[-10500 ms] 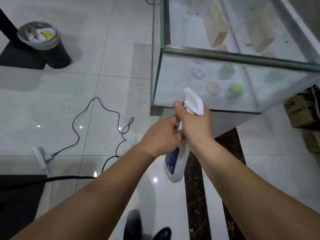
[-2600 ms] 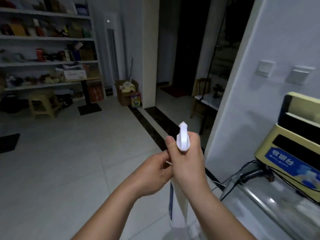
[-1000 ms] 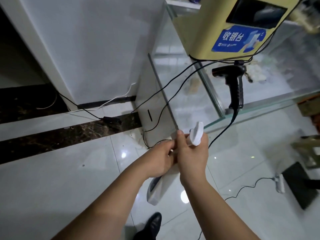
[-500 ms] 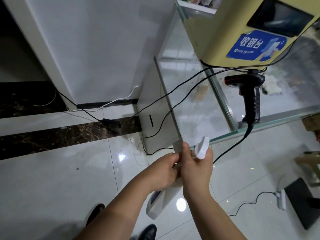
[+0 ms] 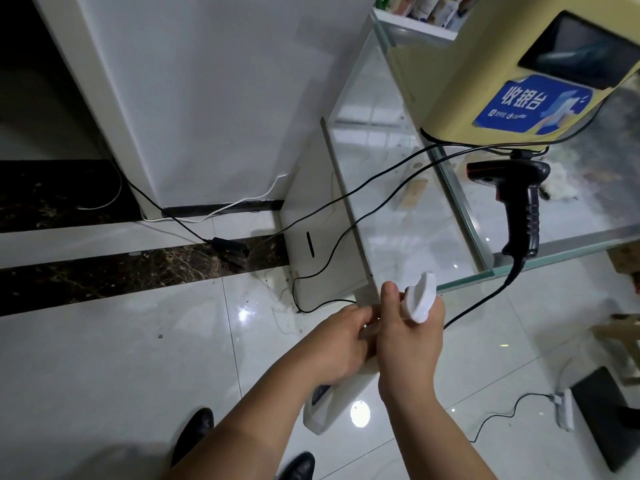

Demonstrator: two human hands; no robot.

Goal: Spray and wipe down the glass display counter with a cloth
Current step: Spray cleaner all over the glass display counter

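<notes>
Glass counter (image 5: 398,220) near white spray bottle (image 5: 420,301)

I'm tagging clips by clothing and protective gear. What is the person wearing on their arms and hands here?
Nothing: the left hand and right hand are ungloved, with no rings, watch or bracelet visible. The arms are bare down to the frame edge, so no sleeves show. Glossy black shoes show below.

Dim light, lamp glare on floor tiles (image 5: 121,358), warped edges.
</notes>
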